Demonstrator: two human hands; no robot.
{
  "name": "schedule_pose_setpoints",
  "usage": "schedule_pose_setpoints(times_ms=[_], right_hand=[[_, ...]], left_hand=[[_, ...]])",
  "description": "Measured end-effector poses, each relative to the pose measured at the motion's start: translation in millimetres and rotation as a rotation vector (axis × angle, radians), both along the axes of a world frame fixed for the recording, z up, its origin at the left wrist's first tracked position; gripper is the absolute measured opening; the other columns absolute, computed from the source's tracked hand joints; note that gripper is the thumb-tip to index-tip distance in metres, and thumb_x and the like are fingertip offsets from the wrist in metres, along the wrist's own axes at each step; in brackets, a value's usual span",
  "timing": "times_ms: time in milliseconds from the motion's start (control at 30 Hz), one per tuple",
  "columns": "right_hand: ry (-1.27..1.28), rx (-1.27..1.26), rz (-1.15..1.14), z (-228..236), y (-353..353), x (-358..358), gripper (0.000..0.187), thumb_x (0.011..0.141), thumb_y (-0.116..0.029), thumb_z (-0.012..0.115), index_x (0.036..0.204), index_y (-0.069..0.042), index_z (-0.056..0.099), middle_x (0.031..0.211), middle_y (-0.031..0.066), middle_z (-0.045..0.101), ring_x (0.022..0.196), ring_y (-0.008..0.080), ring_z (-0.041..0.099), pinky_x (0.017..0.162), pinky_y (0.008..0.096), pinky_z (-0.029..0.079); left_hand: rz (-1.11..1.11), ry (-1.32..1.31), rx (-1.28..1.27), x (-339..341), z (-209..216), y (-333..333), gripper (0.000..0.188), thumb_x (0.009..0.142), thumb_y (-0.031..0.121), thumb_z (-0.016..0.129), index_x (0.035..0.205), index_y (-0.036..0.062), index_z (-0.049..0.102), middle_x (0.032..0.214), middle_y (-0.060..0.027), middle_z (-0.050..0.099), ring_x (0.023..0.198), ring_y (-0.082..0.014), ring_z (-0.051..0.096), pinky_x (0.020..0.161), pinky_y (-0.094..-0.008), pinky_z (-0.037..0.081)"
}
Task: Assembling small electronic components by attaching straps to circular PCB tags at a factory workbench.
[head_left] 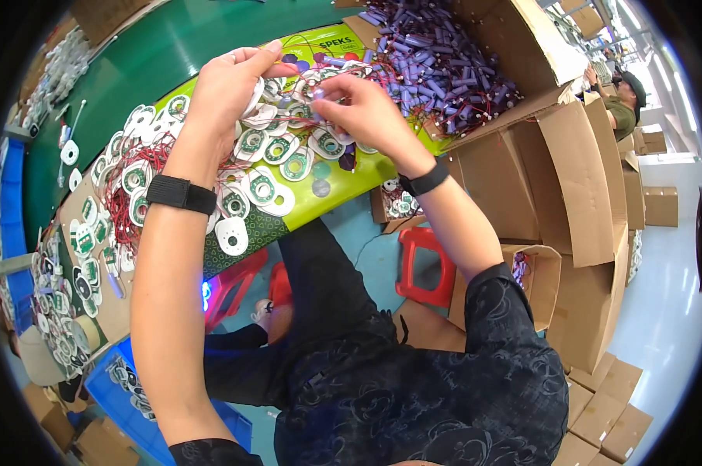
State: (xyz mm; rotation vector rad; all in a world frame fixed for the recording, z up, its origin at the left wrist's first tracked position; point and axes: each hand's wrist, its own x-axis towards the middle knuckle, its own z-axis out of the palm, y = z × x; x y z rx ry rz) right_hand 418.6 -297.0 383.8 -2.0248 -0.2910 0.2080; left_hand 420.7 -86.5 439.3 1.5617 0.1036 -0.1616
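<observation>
While the left hand (230, 85) and right hand (358, 109) curl narrow over white-and-green discs (287, 143), any grip impossible to tell, heaped purple cylinders (436, 66) lie rightward, nearer the right hand.

So there are two red stools down low, one (426, 295) off to the right on the pale blue floor (665, 248) and another (240, 279) half tucked under the desk (172, 46), plus a blue bin (102, 392) at lower left with some parts in it. Right side is basically cardboard city: tall open cartons (584, 179), a stack of closed boxes (615, 396) near the bottom corner, and a lone box (661, 206) further back. Oh, and there's someone in a dark cap and olive top (624, 116) way over at upper right.
</observation>
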Motion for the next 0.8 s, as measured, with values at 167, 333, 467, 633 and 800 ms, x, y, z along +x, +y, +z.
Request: schedule_pose_setpoints(times_ms=[167, 333, 467, 633, 800], right_hand=[[-0.121, 0.125, -0.04, 19.1, -7.0, -3.6, 0.031, 0.088, -0.021, 0.074, 0.109, -0.001, 0.065, 0.088, 0.0022, 0.067, 0.068, 0.0078, 0.059, 0.059, 0.0243, 0.048], [-0.105, 0.187, -0.064, 17.4, -12.8, -4.1, 0.029, 0.09, -0.018, 0.074, 0.112, -0.001, 0.063, 0.091, -0.0015, 0.064, 0.062, 0.0037, 0.054, 0.052, 0.021, 0.044], [-0.27, 0.107, -0.065, 8.9, -8.5, -5.8, 0.031, 0.089, -0.013, 0.074, 0.114, 0.0, 0.06, 0.097, 0.0035, 0.067, 0.073, 0.0068, 0.06, 0.061, 0.0227, 0.049], [-0.115, 0.274, -0.034, 14.2, -7.2, -8.1, 0.039, 0.087, -0.007, 0.073, 0.12, 0.002, 0.053, 0.101, 0.0081, 0.068, 0.082, 0.0112, 0.065, 0.07, 0.0251, 0.053], [0.026, 0.413, -0.07, 15.9, -16.4, -9.1, 0.041, 0.09, -0.009, 0.07, 0.124, 0.002, 0.051, 0.096, 0.0075, 0.067, 0.078, 0.011, 0.067, 0.071, 0.0246, 0.055]], left_hand=[[-0.004, -0.073, 0.139, -5.0, -26.0, 9.2, 0.037, 0.09, 0.038, 0.073, 0.089, 0.0011, 0.073, 0.089, -0.0072, 0.075, 0.091, -0.0106, 0.061, 0.095, -0.0262, 0.041], [-0.152, 0.019, 0.232, -17.0, -20.3, -10.6, 0.045, 0.089, 0.04, 0.074, 0.107, -0.0018, 0.072, 0.096, -0.0077, 0.073, 0.097, -0.0134, 0.065, 0.094, -0.025, 0.045], [-0.183, -0.017, -0.108, -23.6, -36.0, -31.2, 0.04, 0.087, 0.025, 0.078, 0.114, -0.003, 0.069, 0.107, -0.0079, 0.071, 0.098, -0.0124, 0.064, 0.091, -0.0262, 0.048], [-0.132, -0.051, -0.127, -21.2, -44.2, -32.4, 0.034, 0.089, 0.018, 0.074, 0.113, -0.0043, 0.068, 0.104, -0.0101, 0.072, 0.096, -0.0127, 0.065, 0.089, -0.0257, 0.049], [-0.054, -0.048, -0.167, -18.9, -45.0, -37.1, 0.029, 0.086, 0.013, 0.071, 0.108, -0.006, 0.067, 0.099, -0.0109, 0.073, 0.092, -0.0136, 0.066, 0.086, -0.0259, 0.051]])
